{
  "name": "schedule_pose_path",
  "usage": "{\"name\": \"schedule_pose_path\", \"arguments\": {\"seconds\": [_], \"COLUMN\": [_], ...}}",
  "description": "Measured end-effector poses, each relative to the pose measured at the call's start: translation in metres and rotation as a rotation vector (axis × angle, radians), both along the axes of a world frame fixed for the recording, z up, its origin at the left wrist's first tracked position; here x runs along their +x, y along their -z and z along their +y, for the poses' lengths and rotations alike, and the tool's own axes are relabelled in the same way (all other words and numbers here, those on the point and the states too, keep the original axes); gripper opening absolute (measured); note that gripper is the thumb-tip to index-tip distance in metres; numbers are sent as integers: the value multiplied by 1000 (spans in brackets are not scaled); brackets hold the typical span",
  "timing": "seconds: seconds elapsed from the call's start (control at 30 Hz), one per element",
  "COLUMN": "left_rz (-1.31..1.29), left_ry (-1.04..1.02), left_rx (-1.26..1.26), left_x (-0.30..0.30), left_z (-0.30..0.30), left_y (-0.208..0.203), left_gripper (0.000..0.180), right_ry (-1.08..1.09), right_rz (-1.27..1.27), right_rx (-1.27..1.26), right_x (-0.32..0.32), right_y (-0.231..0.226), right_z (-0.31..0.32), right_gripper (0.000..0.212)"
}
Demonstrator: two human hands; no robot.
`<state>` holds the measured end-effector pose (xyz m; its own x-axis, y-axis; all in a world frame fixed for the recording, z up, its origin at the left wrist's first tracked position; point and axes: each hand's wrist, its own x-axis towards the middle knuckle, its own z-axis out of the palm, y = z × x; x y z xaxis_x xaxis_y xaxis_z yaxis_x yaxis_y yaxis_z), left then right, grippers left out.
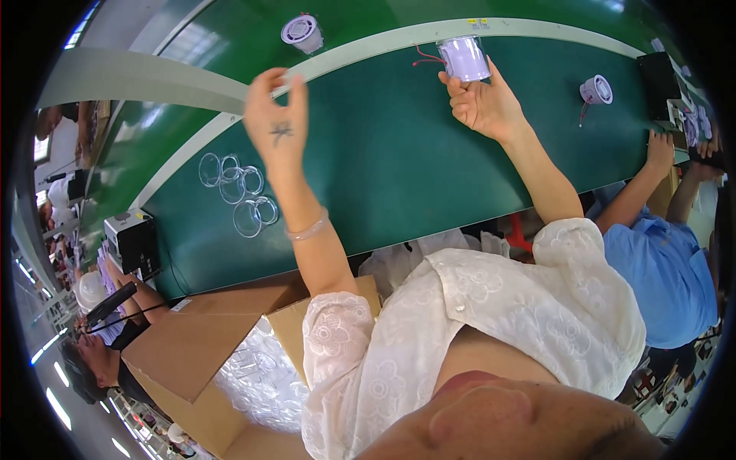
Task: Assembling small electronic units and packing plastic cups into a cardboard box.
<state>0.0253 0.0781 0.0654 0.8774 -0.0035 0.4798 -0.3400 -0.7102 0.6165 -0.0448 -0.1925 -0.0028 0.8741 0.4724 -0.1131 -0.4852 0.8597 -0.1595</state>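
Near the far edge of the table, the right hand grips a white cylinder with red wires; the left hand hovers farther left, loosely curled, thumb and fingers apart. Clear rings lie toward the left end.

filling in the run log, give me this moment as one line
right hand: holding white cylindrical device with red wires | left hand: fingers curled, nothing visibly held | clear cylindrical shells: on green worktop

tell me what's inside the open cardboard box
Shiny, clear plastic pieces show inside the cardboard box; its bottom and whatever lies beneath those pieces are covered.
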Motion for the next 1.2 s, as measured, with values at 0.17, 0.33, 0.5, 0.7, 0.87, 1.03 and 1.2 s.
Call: {"name": "schedule_pose_path", "arguments": {"seconds": [0.17,0.33,0.5,0.7,0.87,1.03,1.2], "left_rz": [226,631,651,138,-43,137,131], "left_ry": [-451,-620,-561,-301,8,320,554], "left_rx": [584,533,546,707,533,184,81], "left_x": [2,-3,-2,-3,0,-7,-12], "left_z": [75,105,97,85,58,-9,-45], "left_y": [22,19,24,37,28,16,26], "left_gripper": [58,80,71,32,34,39,49], "right_ry": [87,590,637,895,844,349,635], "right_rz": [-70,-286,-448,-879,-792,-153,-563], "right_rx": [-301,-1433,-1909,-2463,-2910,-2947,-2565], "right_x": [15,87,142,103,11,-55,-37], "right_y": [-3,-3,0,-10,-39,-11,-44], "right_z": [-9,-51,-102,-70,-154,-220,-152], "right_gripper": [61,52,51,59,49,52,63]}}
